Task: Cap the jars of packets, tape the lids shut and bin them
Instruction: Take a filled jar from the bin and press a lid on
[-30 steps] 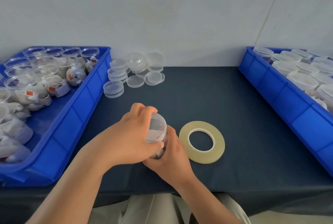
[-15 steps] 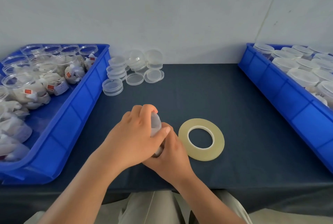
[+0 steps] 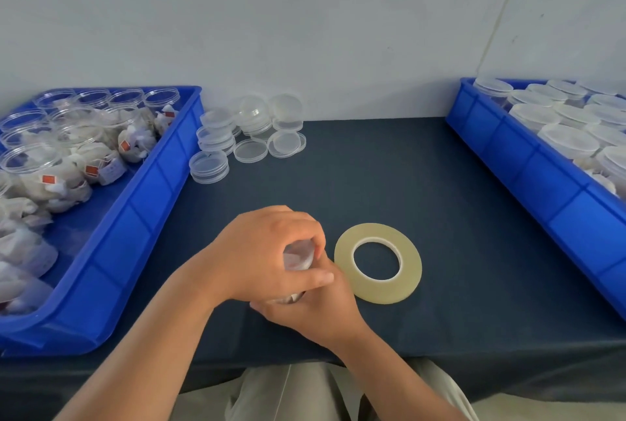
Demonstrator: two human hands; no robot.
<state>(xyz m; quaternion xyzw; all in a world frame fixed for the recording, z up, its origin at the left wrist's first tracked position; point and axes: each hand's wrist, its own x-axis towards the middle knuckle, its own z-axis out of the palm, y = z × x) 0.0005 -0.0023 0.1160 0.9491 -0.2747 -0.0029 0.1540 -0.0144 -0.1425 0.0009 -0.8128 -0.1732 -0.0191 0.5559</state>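
At the left of the frame the left blue bin (image 3: 149,204) is holding a crowd of open jars (image 3: 34,163), clear plastic and lidless, each stuffed with white packets (image 3: 132,146) bearing small red tags; more packets are lying loose toward the bin's near end. At the right edge the right blue bin (image 3: 528,163) is carrying capped jars (image 3: 569,141), standing close together with their pale tops facing up. Left of centre in the upper half of the frame, spare lids (image 3: 250,149) are sitting on the bench in short stacks and singly, just beside the left bin's far corner. The jar (image 3: 298,256) I am working on is low in the middle of the frame, caught between my two hands and mostly hidden by them; only a sliver of clear wall with something white inside is showing. My left hand (image 3: 261,251) is curling over its top, fingers bent round the upper end and thumb pointing right across it. My right hand (image 3: 325,309) is gripping it from beneath, fingers wrapped round the lower part. Whether its lid is fully on I cannot tell. The roll of tape (image 3: 377,263) is lying flat just to the right of my hands; whether it is touching them I cannot tell. The bench (image 3: 440,217) is wearing a dark navy cloth, and a plain pale wall (image 3: 305,31) is rising behind it. My beige trousers (image 3: 288,393) are showing at the bottom edge.
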